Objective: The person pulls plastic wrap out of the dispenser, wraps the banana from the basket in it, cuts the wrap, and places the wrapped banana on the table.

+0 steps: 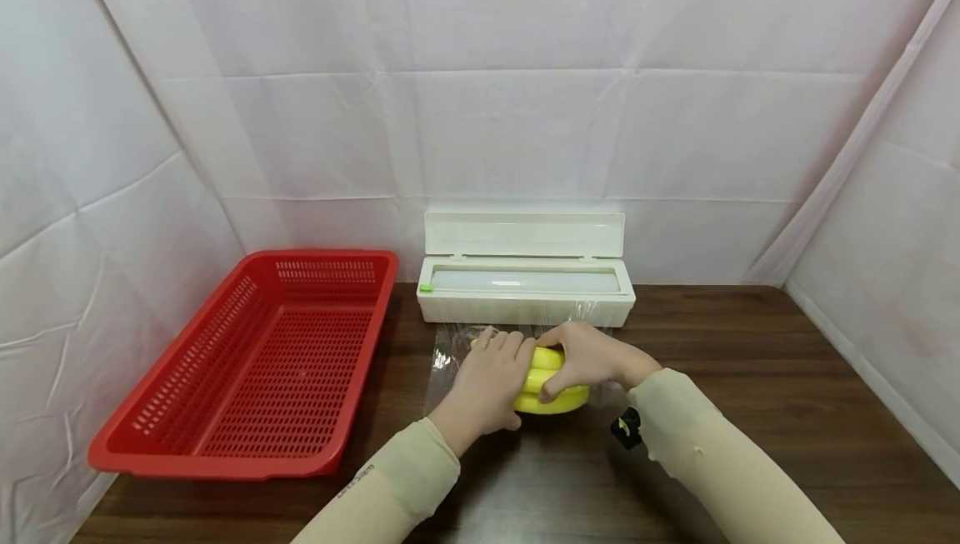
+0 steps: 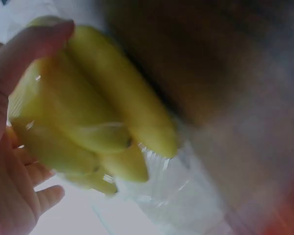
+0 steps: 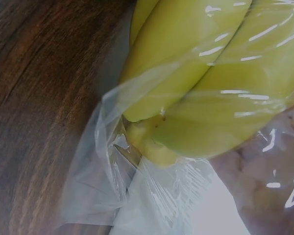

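Note:
A bunch of yellow bananas (image 1: 551, 402) lies on its side on the table, with clear plastic wrap (image 1: 442, 361) stretched beneath and around it. My left hand (image 1: 487, 377) holds the left end of the bunch; in the left wrist view its thumb crosses the bananas (image 2: 93, 98) and its fingers are on the other side. From the right, my right hand (image 1: 592, 358) grips the bunch between thumb and fingers. In the right wrist view, film (image 3: 88, 196) covers the bananas (image 3: 186, 58) and hangs loose past their tips. The wrap runs up to a white dispenser box (image 1: 525, 311).
The dispenser's lid (image 1: 525, 234) stands raised against the white cloth backdrop (image 1: 517, 136), and a small green piece (image 1: 426, 288) sits at its left end. A red plastic basket (image 1: 225, 467) occupies the left of the dark wooden table (image 1: 750, 377).

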